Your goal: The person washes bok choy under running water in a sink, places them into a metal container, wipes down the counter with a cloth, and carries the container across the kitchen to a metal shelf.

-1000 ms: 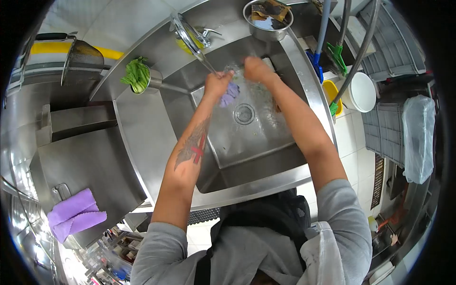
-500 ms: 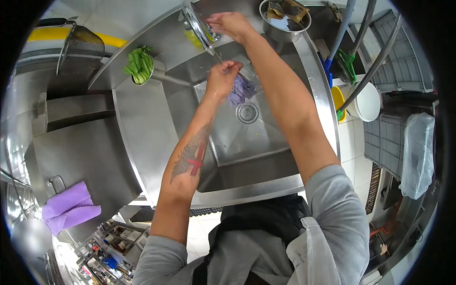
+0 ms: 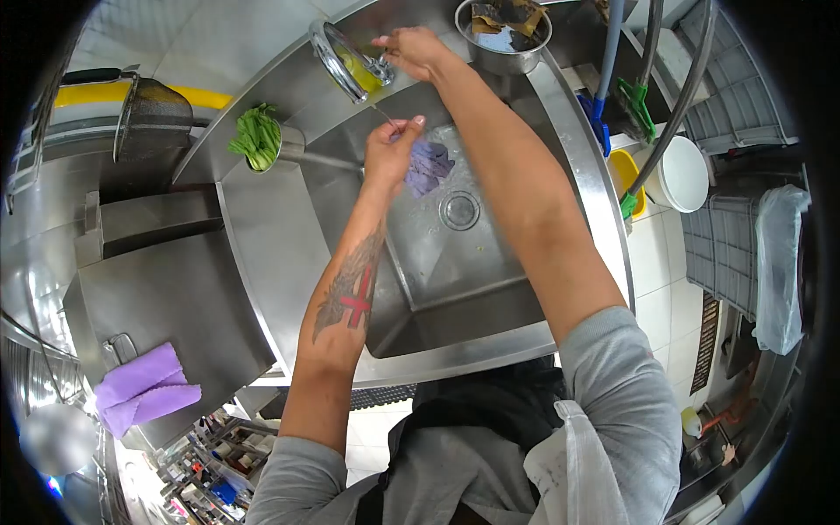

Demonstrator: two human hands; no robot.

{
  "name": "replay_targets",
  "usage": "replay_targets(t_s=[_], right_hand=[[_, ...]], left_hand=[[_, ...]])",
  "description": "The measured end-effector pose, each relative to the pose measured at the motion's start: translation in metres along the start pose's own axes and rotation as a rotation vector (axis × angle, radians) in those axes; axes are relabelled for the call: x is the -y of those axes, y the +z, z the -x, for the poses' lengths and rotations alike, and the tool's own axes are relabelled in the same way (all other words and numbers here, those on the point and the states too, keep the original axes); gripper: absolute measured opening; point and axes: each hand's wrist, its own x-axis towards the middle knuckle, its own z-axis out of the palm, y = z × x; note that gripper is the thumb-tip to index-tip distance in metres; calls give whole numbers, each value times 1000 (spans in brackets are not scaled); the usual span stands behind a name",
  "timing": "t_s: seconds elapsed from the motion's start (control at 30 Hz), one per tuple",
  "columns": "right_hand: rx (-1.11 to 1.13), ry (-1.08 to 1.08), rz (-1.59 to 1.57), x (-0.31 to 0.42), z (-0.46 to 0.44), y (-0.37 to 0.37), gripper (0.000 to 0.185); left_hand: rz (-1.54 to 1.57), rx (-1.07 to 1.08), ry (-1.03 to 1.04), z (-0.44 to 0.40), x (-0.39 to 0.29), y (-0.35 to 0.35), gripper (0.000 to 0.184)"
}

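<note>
Inside the steel sink [image 3: 490, 276], my left hand [image 3: 389, 156] is closed with fingers pinched together just under the spout. A wet purple cloth [image 3: 428, 166] hangs from its far side, low over the basin near the drain [image 3: 459, 211]. A thin stream of water runs from the curved chrome faucet [image 3: 338, 63] onto these fingers. My right hand [image 3: 415, 52] is beside the faucet's lever at the back wall, fingers stretched out and holding nothing. Whether it touches the lever is hard to tell.
A metal pot [image 3: 506, 59] with brown pieces stands at the back right. Leafy greens [image 3: 255, 138] fill a container left of the basin. A folded purple cloth [image 3: 149, 389] lies at lower left. White bucket [image 3: 681, 175] and brush handles are on the right.
My left hand and the wet cloth have shifted left, with the cloth's folds changed. My right hand stays by the faucet lever. The view has turned slightly.
</note>
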Motion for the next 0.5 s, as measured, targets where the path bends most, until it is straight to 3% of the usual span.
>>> replay_targets(t_s=[0.03,0.07,0.1,0.13,0.2,0.27,0.33,0.4,0.5], right_hand=[[0,-3,4,-1,4,0,37],[4,-16,-232,1,13,4,36],[19,-29,-471,4,19,12,34],[30,-25,-476,7,26,17,34],[-356,-17,511,15,34,11,36],[-231,14,515,-3,10,6,41],[-98,43,523,-7,0,4,47],[233,80,-275,8,23,9,61],[185,48,-36,22,64,8,55]], left_hand=[[27,13,-41,6,-8,3,19],[30,13,-34,6,-8,5,19],[-2,17,38,4,-4,5,15],[-40,15,101,5,1,1,12],[-79,-27,164,1,13,-4,8],[-118,-78,237,0,10,-8,9],[-119,-44,138,9,-7,-7,16],[-77,31,200,1,3,-11,22],[50,163,322,-2,17,-15,21]])
